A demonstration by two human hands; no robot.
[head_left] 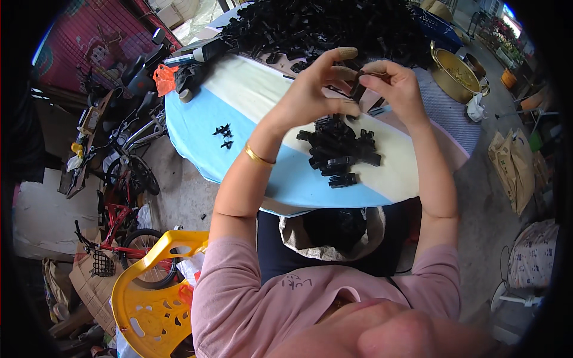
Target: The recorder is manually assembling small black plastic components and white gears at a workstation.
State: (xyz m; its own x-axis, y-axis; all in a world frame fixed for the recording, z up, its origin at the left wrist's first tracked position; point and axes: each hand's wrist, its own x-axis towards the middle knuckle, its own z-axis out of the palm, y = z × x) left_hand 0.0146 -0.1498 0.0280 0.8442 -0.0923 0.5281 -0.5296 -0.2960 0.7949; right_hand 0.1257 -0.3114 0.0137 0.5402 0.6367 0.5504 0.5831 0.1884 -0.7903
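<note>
Both my hands are raised over the table, meeting at a small dark black plastic part (357,90). My right hand (399,89) pinches its upper end between thumb and fingers. Around its other side curl the thumb and fingers of my left hand (313,89), closed on it with the index finger lifted away; tan covers sit on some fingertips. The part's exact kind is too small to tell. Just below my hands lies a small pile of black plastic parts (340,146). Farther left, a few tiny black pieces (224,134) rest on the blue stripe of the tablecloth (197,122).
A large heap of black parts (322,27) covers the table's far side. At the far right stands a gold-coloured pot (447,74). An open woven sack (292,238) is at my lap. A yellow chair (128,298) and bicycles (113,224) stand to the left.
</note>
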